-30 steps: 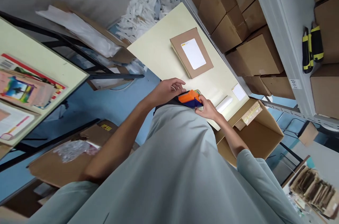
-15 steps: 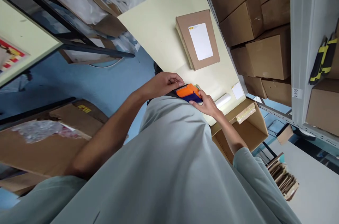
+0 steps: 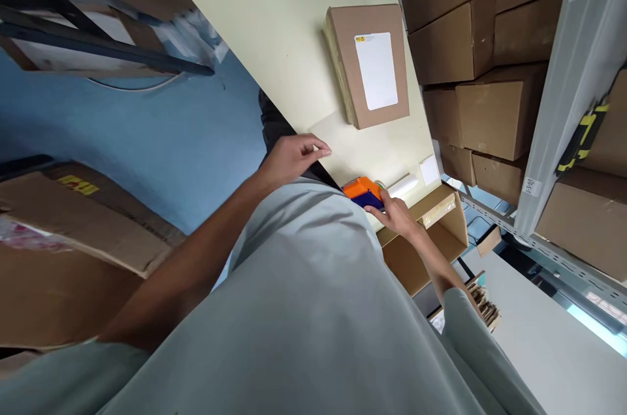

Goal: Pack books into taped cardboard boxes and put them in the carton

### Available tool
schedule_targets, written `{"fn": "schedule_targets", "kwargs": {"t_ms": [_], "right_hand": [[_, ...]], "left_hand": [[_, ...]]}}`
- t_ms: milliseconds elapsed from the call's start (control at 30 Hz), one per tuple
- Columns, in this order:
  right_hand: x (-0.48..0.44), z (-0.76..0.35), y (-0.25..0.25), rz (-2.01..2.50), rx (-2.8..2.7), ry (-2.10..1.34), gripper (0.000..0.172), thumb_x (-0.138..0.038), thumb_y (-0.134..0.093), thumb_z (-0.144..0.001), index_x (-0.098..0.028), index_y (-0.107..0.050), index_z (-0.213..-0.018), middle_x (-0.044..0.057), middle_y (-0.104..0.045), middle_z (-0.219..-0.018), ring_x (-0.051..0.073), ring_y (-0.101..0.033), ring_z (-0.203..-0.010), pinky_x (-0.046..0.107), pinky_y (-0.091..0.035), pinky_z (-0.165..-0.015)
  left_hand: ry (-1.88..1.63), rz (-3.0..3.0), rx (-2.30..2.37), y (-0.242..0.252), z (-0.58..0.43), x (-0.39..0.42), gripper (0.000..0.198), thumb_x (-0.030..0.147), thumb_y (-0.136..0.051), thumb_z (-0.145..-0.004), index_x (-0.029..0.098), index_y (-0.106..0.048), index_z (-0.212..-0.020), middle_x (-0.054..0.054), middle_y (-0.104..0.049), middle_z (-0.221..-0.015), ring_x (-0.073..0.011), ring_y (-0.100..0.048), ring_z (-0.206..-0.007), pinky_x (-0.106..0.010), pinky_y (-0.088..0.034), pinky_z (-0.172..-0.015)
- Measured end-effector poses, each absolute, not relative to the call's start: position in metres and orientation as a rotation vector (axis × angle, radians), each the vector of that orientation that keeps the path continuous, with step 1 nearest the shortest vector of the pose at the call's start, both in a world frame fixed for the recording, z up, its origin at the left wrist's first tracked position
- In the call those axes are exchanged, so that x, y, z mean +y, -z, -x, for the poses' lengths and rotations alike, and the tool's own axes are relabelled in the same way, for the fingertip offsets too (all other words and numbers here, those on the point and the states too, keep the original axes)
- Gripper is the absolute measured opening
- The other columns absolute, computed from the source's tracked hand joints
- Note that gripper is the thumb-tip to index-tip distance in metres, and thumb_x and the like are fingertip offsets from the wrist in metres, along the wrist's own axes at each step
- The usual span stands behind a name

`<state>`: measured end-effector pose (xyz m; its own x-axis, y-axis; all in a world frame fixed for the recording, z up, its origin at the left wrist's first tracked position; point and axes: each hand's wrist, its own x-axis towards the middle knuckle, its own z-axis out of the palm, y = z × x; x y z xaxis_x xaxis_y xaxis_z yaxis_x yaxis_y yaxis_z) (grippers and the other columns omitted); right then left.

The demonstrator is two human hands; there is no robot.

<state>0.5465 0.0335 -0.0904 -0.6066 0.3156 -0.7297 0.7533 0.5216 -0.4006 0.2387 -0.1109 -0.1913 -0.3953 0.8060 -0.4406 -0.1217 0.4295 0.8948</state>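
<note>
An orange and dark blue tape dispenser (image 3: 363, 193) is held at the near edge of the pale table (image 3: 294, 29) by my right hand (image 3: 396, 214), its fingers and thumb closed on the right end. My left hand (image 3: 298, 155) hovers by the table's edge, left of the dispenser and apart from it. Its thumb and forefinger are pinched together; whatever may be between them is too small to make out. Beyond my hands lies a brown cardboard box (image 3: 379, 68) with a white label on top, flat on the table.
A white roll (image 3: 404, 185) and a small white label (image 3: 430, 170) lie right of the dispenser. An open carton (image 3: 426, 251) stands beside my right forearm. Stacked boxes (image 3: 490, 117) fill the shelf at right; another open carton (image 3: 73, 258) is at lower left.
The dispenser and my right hand have moved slightly right and nearer my body. My left hand has separated from the dispenser, widening the gap. The camera view has shifted.
</note>
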Motion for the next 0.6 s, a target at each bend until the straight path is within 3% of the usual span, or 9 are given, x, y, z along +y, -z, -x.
{"fn": "schedule_targets", "kwargs": {"t_ms": [200,333,500,600], "right_hand": [[0.047,-0.562,0.106,-1.045,2.324,0.683,0.061,-0.081,-0.048,-0.108,-0.022,-0.058,-0.123,0.008,-0.07,-0.081,0.031,-0.07,-0.068,0.041,-0.054,-0.066],[0.034,-0.551,0.136,-1.208,2.351,0.572,0.065,-0.081,-0.044,-0.109,-0.019,-0.056,-0.126,0.012,-0.071,-0.086,0.034,-0.074,-0.077,0.045,-0.06,-0.072],[0.007,-0.546,0.158,-1.338,2.29,0.553,0.063,-0.076,-0.043,-0.111,-0.016,-0.054,-0.129,0.015,-0.072,-0.091,0.034,-0.074,-0.084,0.046,-0.061,-0.077],[-0.005,-0.542,0.167,-1.401,2.228,0.533,0.058,-0.07,-0.046,-0.113,-0.015,-0.055,-0.13,0.018,-0.073,-0.098,0.035,-0.076,-0.092,0.046,-0.061,-0.082]], "left_hand": [[-1.27,-0.621,1.789,0.224,-0.201,-0.075,0.033,0.061,-0.078,-0.091,0.029,-0.083,-0.092,-0.005,-0.082,-0.094,-0.0255,-0.074,-0.088,-0.041,-0.062,-0.084],[-1.321,-0.605,1.751,0.234,-0.188,-0.049,0.034,0.058,-0.076,-0.095,0.024,-0.084,-0.097,-0.004,-0.082,-0.098,-0.0249,-0.076,-0.097,-0.04,-0.062,-0.09],[-1.359,-0.615,1.71,0.246,-0.183,-0.045,0.027,0.06,-0.087,-0.084,0.033,-0.085,-0.085,-0.003,-0.083,-0.092,-0.0267,-0.077,-0.091,-0.045,-0.065,-0.087],[-1.382,-0.616,1.727,0.251,-0.186,-0.043,0.024,0.059,-0.086,-0.085,0.035,-0.086,-0.085,-0.003,-0.083,-0.093,-0.0271,-0.077,-0.092,-0.048,-0.064,-0.088]]}}
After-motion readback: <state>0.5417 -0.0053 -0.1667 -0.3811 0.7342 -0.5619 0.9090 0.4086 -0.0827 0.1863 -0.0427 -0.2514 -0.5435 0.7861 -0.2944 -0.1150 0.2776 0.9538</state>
